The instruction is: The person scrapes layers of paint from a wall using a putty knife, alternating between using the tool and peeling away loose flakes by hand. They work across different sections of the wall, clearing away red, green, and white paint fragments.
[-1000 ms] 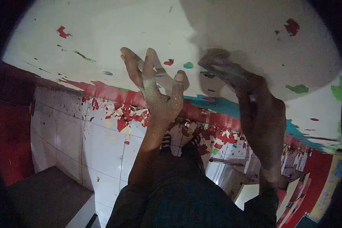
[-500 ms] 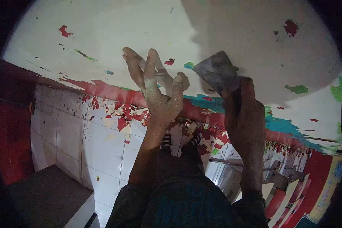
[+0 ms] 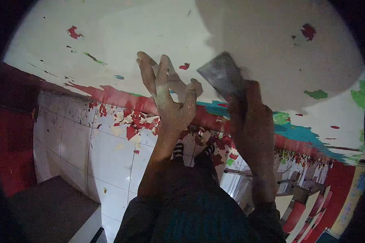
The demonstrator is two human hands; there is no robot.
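In the head view, my left hand (image 3: 172, 103) has its fingers spread, its fingertips at the pale wall (image 3: 121, 48). It holds nothing. To its right, my right hand (image 3: 253, 117) is closed around a paint scraper (image 3: 223, 75) with a wide, flat, dark grey blade. The blade lies at or very close to the wall; contact is hard to tell. Its handle is hidden in my fingers. Around the hands the wall has red, green and blue patches, with a small red spot (image 3: 184, 66) between the left fingers and the blade.
Red and cream paint flakes (image 3: 132, 131) litter the tiled floor (image 3: 73, 141) along the wall's foot. My feet (image 3: 178, 150) stand close to it. A dark-topped box-like piece of furniture (image 3: 52, 210) is at lower left. Red chairs (image 3: 294, 216) stand at lower right.
My right hand and the scraper have moved a little to the left along the wall, nearer my left hand. My left hand keeps nearly the same place on the wall.
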